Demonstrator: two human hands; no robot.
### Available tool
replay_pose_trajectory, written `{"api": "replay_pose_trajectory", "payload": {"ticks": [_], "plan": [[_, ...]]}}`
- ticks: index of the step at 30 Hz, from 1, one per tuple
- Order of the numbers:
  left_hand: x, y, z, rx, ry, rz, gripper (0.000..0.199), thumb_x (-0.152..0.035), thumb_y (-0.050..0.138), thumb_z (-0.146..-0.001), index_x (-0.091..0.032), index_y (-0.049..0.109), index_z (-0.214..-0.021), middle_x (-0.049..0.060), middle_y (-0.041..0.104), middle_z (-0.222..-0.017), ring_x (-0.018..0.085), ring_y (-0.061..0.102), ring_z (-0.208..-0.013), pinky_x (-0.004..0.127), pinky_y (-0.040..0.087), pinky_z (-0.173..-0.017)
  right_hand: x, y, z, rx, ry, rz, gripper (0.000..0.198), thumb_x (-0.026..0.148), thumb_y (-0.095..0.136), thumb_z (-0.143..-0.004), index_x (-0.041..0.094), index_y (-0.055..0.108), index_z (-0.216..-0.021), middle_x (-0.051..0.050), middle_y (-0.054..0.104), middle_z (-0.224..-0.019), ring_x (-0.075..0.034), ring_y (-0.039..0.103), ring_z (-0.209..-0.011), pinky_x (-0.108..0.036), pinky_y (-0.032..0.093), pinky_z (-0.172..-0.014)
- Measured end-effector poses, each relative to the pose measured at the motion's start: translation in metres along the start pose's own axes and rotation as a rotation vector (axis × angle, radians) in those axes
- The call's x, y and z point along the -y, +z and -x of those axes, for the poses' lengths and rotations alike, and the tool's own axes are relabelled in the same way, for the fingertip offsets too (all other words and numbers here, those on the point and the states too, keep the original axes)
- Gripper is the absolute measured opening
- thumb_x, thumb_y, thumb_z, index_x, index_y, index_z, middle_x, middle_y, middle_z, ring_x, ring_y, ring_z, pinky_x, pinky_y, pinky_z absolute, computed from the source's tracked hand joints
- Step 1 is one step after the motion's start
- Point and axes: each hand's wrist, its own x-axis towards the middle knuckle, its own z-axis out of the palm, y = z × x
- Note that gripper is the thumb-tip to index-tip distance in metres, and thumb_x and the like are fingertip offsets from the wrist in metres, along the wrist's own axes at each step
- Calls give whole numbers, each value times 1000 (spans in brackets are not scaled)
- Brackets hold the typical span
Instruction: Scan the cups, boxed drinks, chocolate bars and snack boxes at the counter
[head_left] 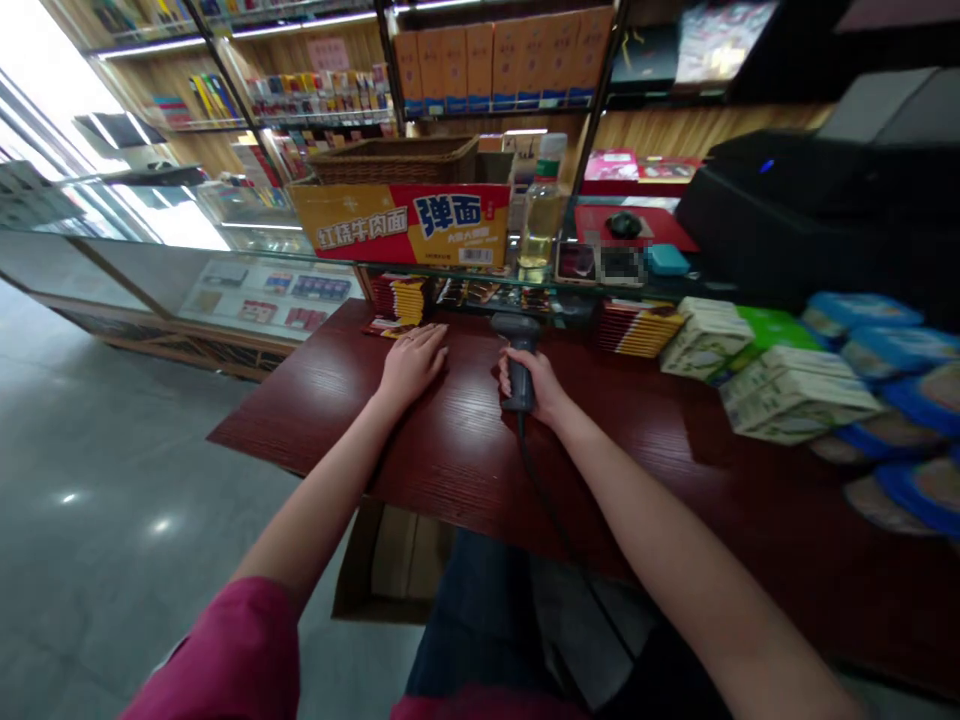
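My right hand [536, 378] is wrapped round the handle of a black handheld barcode scanner [519, 372], whose head points away from me. Its cable [536, 480] runs down over the desk edge towards my lap. On the dark red desk [457, 440], my left hand [412, 362] lies palm down with its fingers stretched forward. Just beyond that hand is a flat dark-red and yellow packet [386, 327]; whether the fingers touch it I cannot tell. Behind it is a stack of similar packets [401, 298]. Another such stack [637, 328] sits right of the scanner.
Pale green cartons [795, 395] and blue-lidded tubs [915, 400] crowd the desk's right side. On a glass shelf at the back are a noodle carton [405, 225] and a clear bottle [541, 215]. An open cardboard box [390, 560] is below the front edge.
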Motion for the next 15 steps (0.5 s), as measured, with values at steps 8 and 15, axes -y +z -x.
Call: {"api": "replay_pose_trajectory", "payload": {"ticks": [8, 15], "plan": [[-121, 62, -60, -36, 212, 198, 52, -25, 51, -100, -20, 52, -152, 12, 61, -150, 26, 57, -139, 43, 47, -116, 45, -71, 62, -221, -138, 84, 44, 44, 84, -67, 21, 56, -93, 8, 60, -62, -10, 52, -41, -22, 44, -36], [-192, 106, -116, -199, 270, 319, 58, -29, 51, -102, -23, 40, -159, 11, 49, -161, 25, 46, -149, 41, 39, -124, 80, -129, 101, -311, -245, 83, 43, 45, 84, -69, 23, 55, -91, 8, 59, -61, -10, 51, -39, -22, 42, -35]]}}
